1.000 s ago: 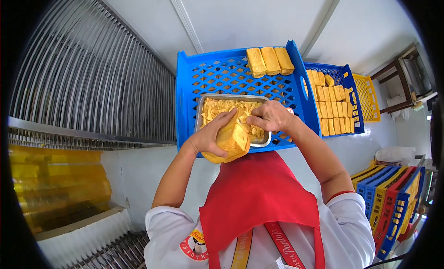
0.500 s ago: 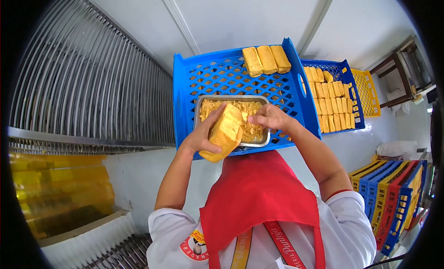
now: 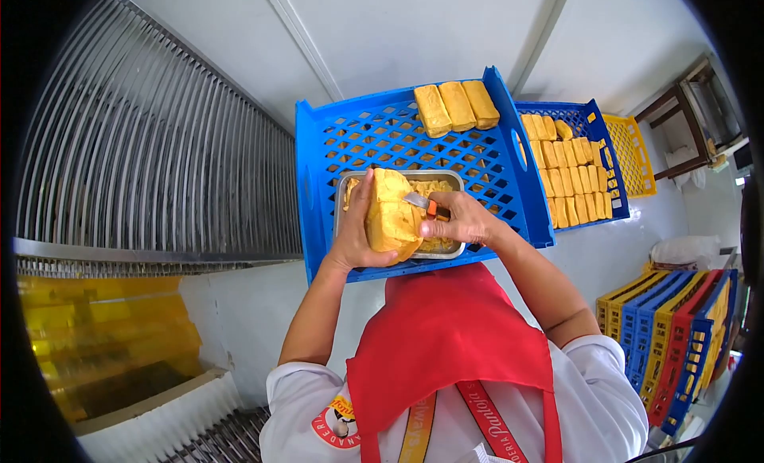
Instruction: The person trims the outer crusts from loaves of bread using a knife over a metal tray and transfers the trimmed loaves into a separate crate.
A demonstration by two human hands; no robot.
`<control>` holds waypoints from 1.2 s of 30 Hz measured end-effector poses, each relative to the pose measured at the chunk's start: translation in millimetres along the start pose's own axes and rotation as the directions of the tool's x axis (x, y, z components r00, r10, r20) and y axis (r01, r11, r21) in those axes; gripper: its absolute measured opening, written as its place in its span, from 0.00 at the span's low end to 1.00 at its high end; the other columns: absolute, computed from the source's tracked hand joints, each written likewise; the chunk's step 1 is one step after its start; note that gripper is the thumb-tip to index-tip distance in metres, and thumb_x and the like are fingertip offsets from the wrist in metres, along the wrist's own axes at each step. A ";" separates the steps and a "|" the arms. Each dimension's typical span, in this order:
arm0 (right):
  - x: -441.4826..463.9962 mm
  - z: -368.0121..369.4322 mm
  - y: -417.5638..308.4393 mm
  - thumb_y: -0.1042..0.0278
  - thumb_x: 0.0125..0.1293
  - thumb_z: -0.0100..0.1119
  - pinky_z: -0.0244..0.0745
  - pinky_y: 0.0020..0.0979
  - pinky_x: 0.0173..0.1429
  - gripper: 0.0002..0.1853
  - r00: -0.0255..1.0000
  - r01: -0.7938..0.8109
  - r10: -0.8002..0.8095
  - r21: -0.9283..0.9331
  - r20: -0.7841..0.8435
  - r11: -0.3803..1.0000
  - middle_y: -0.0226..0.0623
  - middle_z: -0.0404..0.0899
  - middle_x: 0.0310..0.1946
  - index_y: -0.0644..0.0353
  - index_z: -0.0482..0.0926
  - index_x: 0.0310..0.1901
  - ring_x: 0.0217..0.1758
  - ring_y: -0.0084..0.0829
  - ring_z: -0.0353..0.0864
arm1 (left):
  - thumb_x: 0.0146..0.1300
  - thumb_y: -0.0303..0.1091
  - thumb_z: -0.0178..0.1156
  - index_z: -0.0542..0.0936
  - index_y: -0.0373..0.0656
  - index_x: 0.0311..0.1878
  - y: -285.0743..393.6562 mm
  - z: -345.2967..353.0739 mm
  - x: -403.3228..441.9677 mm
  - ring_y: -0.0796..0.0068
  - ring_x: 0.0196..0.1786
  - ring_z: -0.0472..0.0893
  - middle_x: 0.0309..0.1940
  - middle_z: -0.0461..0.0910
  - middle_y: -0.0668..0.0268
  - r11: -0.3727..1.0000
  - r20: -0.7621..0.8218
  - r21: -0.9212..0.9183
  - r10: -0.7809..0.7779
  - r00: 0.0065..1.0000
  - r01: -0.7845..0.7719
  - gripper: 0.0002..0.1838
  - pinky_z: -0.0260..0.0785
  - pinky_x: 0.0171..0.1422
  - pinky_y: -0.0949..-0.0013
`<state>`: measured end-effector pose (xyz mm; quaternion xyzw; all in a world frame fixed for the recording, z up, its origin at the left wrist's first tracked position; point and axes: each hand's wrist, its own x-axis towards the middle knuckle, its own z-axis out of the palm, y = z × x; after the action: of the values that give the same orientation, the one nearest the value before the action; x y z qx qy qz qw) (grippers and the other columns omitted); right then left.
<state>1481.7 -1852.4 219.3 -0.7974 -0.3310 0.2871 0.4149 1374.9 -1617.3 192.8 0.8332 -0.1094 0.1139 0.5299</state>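
Note:
My left hand (image 3: 356, 232) is wrapped round a yellow bread loaf (image 3: 391, 220), holding it tilted above a metal pan (image 3: 459, 179). In my right hand (image 3: 464, 218) is a small knife (image 3: 419, 200) with an orange handle, its blade against the loaf's upper right side. Yellow bread trimmings (image 3: 438, 188) lie in the pan, partly hidden by the loaf and my hands. The pan sits at the near side of a blue plastic crate (image 3: 358, 137). Three loaves (image 3: 456, 106) stand side by side at the crate's far right corner.
A darker blue crate (image 3: 593, 129) with several rows of loaves is on the right, beside a yellow crate (image 3: 630, 157). Stacked crates (image 3: 668, 328) stand lower right. A slatted metal rack (image 3: 175, 145) borders the left side, above yellow plastic sheeting (image 3: 103, 320).
The loaf has turned more upright and shifted slightly right with my left hand. The knife's blade and orange handle now show in my right hand, which has moved slightly down.

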 end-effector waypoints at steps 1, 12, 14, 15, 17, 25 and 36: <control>-0.1 0.2 -0.1 0.19 0.48 0.65 0.69 0.36 0.36 0.44 1.000 -0.002 0.002 0.002 -0.002 1.000 0.37 0.74 0.22 0.65 0.79 0.34 0.31 0.33 0.77 | 0.26 0.49 0.76 0.46 0.43 0.81 0.7 1.5 0.6 0.50 0.73 0.61 0.69 0.62 0.51 1.000 0.003 -0.001 0.000 1.000 0.000 0.75 0.51 0.79 0.53; 0.7 -1.4 -6.4 0.23 0.61 0.55 0.73 0.40 0.38 0.40 0.998 -0.045 0.044 0.028 0.049 0.999 0.40 0.79 0.21 0.63 0.82 0.31 0.30 0.38 0.80 | 0.27 0.47 0.76 0.47 0.39 0.80 -9.8 -1.4 2.6 0.46 0.70 0.62 0.67 0.62 0.49 0.986 -0.111 0.139 0.104 0.988 -0.088 0.73 0.51 0.77 0.51; 3.3 -6.7 -10.4 0.25 0.66 0.49 0.74 0.42 0.38 0.38 0.999 -0.048 0.048 -0.136 -0.002 0.990 0.44 0.79 0.21 0.62 0.82 0.31 0.31 0.43 0.81 | 0.27 0.47 0.76 0.47 0.40 0.80 -8.8 -4.3 2.1 0.46 0.68 0.63 0.66 0.62 0.49 0.974 -0.107 0.199 0.132 0.986 -0.109 0.73 0.52 0.75 0.49; 3.9 -10.2 -14.8 0.28 0.70 0.44 0.74 0.45 0.38 0.38 0.998 -0.054 0.039 -0.297 -0.056 0.953 0.48 0.79 0.22 0.61 0.82 0.32 0.32 0.48 0.82 | 0.27 0.46 0.76 0.47 0.42 0.80 -7.9 -5.9 2.4 0.45 0.67 0.63 0.66 0.63 0.49 0.956 -0.101 0.261 0.163 0.982 -0.132 0.73 0.53 0.73 0.47; 1.8 -10.2 -20.6 0.34 0.74 0.41 0.74 0.49 0.40 0.34 0.998 -0.033 0.010 -0.366 -0.067 0.930 0.52 0.79 0.23 0.59 0.82 0.32 0.33 0.54 0.81 | 0.28 0.47 0.77 0.46 0.44 0.80 -2.7 -7.1 1.7 0.45 0.66 0.64 0.65 0.62 0.49 0.894 -0.128 0.424 0.217 0.968 -0.144 0.73 0.53 0.71 0.45; -4.6 32.2 -29.5 0.43 0.76 0.44 0.75 0.53 0.46 0.31 0.966 -0.169 0.177 0.060 -0.186 0.984 0.61 0.81 0.29 0.68 0.82 0.37 0.40 0.61 0.82 | 0.36 0.56 0.78 0.46 0.51 0.80 -12.2 8.5 0.7 0.45 0.65 0.61 0.66 0.58 0.46 0.643 -0.332 0.762 0.483 0.810 -0.070 0.70 0.52 0.67 0.39; -8.4 36.1 -31.6 0.44 0.76 0.44 0.76 0.56 0.43 0.28 0.931 -0.268 0.195 -0.216 -0.308 0.939 0.59 0.82 0.29 0.64 0.80 0.36 0.37 0.62 0.82 | 0.36 0.57 0.78 0.47 0.50 0.80 -9.8 10.4 -0.8 0.43 0.65 0.61 0.67 0.57 0.46 0.605 -0.318 0.795 0.471 0.823 -0.040 0.69 0.52 0.66 0.38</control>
<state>1441.0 -1828.0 230.1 -0.9103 -0.2054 0.1731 0.3150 1377.8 -1622.7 179.9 0.8911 -0.0336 0.4372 0.1172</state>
